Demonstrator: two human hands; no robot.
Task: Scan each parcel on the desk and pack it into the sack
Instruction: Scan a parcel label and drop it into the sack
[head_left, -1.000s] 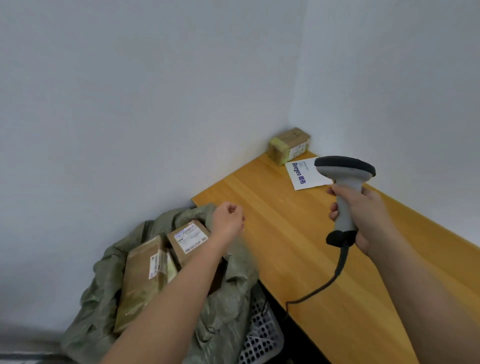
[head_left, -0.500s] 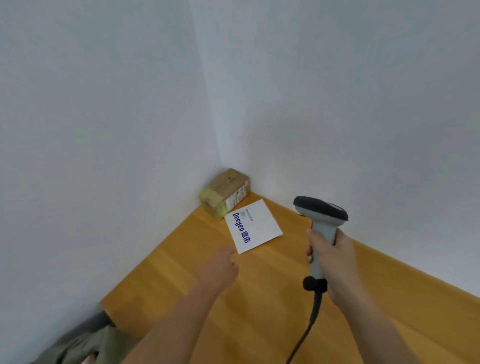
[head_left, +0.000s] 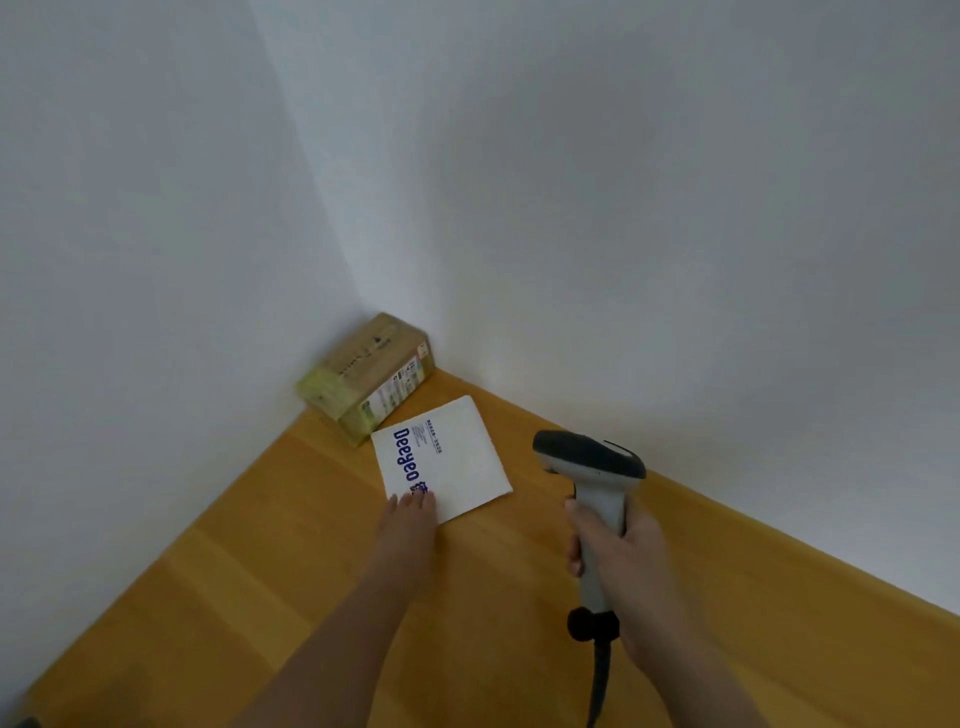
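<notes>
Dim, soft, slightly blurred wide-angle

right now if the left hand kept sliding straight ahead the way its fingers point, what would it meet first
The left hand already has its fingertips on the near edge of the white envelope, so that comes first. Past it in roughly the same line sits the cardboard box in the corner, though depth is hard to judge.

Left hand flat, fingers straight; right hand clenched
</notes>
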